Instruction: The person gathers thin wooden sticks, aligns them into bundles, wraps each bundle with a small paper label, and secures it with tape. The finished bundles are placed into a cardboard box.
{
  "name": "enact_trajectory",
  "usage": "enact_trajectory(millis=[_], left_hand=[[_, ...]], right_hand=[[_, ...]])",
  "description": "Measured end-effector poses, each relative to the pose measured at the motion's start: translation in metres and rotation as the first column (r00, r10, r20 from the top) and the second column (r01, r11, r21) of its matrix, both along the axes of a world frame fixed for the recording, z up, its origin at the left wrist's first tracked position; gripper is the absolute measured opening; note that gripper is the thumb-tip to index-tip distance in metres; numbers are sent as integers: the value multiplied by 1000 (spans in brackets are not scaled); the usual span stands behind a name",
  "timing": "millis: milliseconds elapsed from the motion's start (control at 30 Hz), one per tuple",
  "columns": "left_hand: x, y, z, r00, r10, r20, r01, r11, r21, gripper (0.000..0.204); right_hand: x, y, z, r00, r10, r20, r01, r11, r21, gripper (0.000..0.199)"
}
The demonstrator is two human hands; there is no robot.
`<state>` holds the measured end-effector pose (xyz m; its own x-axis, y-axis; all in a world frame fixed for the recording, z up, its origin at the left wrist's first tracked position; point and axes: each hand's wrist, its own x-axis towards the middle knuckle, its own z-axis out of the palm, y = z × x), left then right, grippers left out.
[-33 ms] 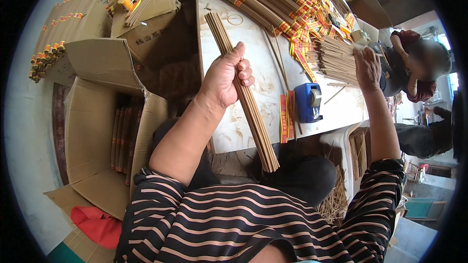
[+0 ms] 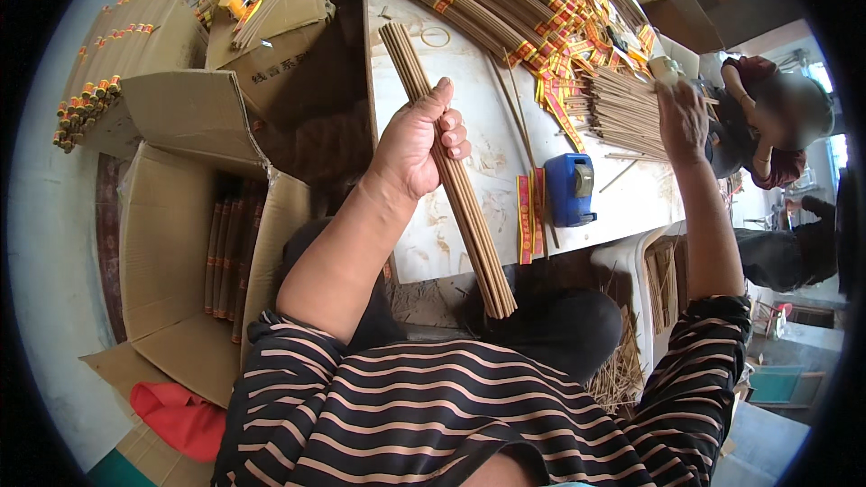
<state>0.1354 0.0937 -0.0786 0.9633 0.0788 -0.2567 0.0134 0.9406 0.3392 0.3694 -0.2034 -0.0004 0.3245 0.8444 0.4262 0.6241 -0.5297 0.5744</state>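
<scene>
- An open brown cardboard box (image 2: 162, 243) stands left of the white table (image 2: 469, 189), banded stick bundles stacked inside.
- Rows of wrapped bundles (image 2: 469, 0) with red-and-yellow labels lie at the table's far end.
- The left hand (image 2: 417, 140) is clenched round a long brown bundle of incense sticks (image 2: 451, 171), held slanting above the table, thumb on top.
- The right hand (image 2: 683, 122) rests on a loose stick pile (image 2: 622, 108); its finger state cannot be told.
- A blue tape dispenser (image 2: 570, 189) sits near the table's front edge.

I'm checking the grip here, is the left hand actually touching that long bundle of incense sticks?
Touching. The head view shows the left hand closed around the bundle of incense sticks, fingers wrapped over its middle.
</scene>
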Motion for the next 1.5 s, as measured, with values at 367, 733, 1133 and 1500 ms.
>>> enact_trajectory(millis=[367, 733, 1133, 1500], left_hand=[[-14, -3, 2, 991, -110, 80, 115, 991, -67, 26], [-27, 5, 3, 984, -106, 146, 110, 994, -24, 30], [-30, 6, 10, 972, -145, 183, 143, 989, 26, 37], [-30, 8, 16, 990, -52, 130, 46, 998, 42, 16]], right_hand=[[-130, 165, 88, -38, -59, -998, 88, 994, -62, 21], [-153, 211, 37, -401, 187, -896, 255, 963, 87, 20], [-152, 211, 1, -364, 346, -865, 367, 907, 208, 31], [-179, 189, -7, -342, 513, -787, 420, 833, 360, 49]])
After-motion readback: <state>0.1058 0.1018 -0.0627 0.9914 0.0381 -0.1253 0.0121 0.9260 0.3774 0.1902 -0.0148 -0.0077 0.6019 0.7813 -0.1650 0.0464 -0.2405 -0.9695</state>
